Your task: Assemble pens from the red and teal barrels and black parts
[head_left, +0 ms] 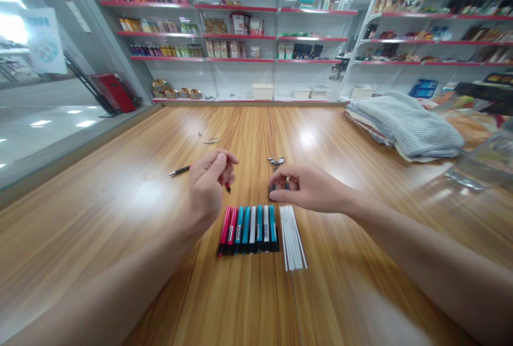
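My left hand [209,183] is closed, thumb against curled fingers, with the end of a slim red-and-black pen [228,188] showing below them. Just left of that hand, a black pen with a silver tip [179,171] points left; its other end is hidden. My right hand [298,188] curls low over small dark objects [272,193], mostly covered by its fingers. Shiny metal pieces [276,161] lie just beyond it. Nearer me, a row of pink, teal and white markers [252,229] lies side by side. Beside them is a bundle of thin white sticks [293,238].
A thin ring-shaped loop [212,141] and a tiny metal bit [200,134] lie farther back on the wooden table [132,250]. Folded striped cloths [404,122] and a clear container [484,159] stand at right. Stocked shelves [240,9] rise behind the table.
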Demonstrator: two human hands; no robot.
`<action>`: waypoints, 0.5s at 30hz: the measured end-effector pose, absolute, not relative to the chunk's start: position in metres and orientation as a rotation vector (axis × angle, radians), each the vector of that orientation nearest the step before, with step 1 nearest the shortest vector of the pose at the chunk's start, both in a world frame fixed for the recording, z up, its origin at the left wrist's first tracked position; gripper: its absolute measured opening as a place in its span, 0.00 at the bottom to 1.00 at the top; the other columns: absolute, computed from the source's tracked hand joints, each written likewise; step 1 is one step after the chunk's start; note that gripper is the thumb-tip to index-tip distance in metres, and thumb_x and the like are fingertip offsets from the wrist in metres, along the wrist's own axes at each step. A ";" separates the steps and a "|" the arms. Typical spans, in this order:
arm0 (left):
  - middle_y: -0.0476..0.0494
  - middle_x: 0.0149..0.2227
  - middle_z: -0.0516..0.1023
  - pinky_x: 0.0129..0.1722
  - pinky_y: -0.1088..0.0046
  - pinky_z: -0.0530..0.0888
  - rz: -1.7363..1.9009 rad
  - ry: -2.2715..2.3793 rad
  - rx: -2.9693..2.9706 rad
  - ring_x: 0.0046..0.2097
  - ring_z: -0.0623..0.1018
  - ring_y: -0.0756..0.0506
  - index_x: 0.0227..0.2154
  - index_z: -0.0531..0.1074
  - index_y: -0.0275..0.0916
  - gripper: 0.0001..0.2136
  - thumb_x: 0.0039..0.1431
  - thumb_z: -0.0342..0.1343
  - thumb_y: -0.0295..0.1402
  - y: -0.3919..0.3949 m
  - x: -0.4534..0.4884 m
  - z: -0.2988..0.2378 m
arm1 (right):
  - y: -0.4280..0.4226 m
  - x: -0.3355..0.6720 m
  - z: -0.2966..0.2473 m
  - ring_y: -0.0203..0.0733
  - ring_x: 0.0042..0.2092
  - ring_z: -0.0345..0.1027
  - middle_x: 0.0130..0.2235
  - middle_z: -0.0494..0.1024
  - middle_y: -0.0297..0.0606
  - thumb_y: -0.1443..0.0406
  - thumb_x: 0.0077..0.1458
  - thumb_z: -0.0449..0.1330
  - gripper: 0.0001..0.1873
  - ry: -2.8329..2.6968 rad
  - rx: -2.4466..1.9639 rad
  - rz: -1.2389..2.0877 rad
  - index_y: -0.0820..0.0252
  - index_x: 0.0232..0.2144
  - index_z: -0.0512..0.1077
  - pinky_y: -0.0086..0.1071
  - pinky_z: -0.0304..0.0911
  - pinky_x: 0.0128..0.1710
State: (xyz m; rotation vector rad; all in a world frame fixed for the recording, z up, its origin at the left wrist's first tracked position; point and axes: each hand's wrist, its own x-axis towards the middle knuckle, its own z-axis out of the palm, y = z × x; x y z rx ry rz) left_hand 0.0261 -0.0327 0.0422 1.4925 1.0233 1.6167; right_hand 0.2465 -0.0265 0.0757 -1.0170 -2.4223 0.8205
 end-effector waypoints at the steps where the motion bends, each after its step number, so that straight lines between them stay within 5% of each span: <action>1: 0.52 0.20 0.56 0.27 0.74 0.64 1.623 0.912 1.368 0.23 0.61 0.51 0.32 0.69 0.38 0.11 0.64 0.43 0.34 -0.034 0.030 0.049 | -0.030 0.241 0.069 0.33 0.33 0.68 0.36 0.77 0.38 0.55 0.54 0.60 0.20 -2.374 -0.971 0.680 0.61 0.45 0.71 0.26 0.60 0.30; 4: 0.50 0.24 0.60 0.36 0.71 0.70 1.570 0.726 1.131 0.28 0.66 0.51 0.35 0.68 0.39 0.09 0.64 0.43 0.31 -0.038 0.042 0.058 | -0.041 0.225 0.046 0.39 0.38 0.70 0.42 0.76 0.42 0.51 0.53 0.61 0.35 -2.357 -0.817 0.291 0.61 0.57 0.60 0.29 0.62 0.33; 10: 0.49 0.27 0.66 0.41 0.70 0.72 1.345 0.595 0.815 0.34 0.72 0.51 0.34 0.66 0.38 0.07 0.65 0.44 0.29 -0.028 0.041 0.032 | -0.047 0.213 0.019 0.40 0.41 0.70 0.38 0.77 0.40 0.68 0.62 0.51 0.15 -2.403 -0.554 -0.200 0.60 0.51 0.66 0.33 0.65 0.41; 15: 0.48 0.27 0.70 0.26 0.79 0.67 1.227 0.679 1.010 0.27 0.69 0.53 0.36 0.68 0.36 0.09 0.64 0.50 0.38 -0.020 0.031 0.017 | -0.036 0.218 0.016 0.39 0.41 0.70 0.40 0.77 0.39 0.69 0.60 0.55 0.15 -2.159 -0.561 -0.105 0.59 0.49 0.69 0.34 0.67 0.43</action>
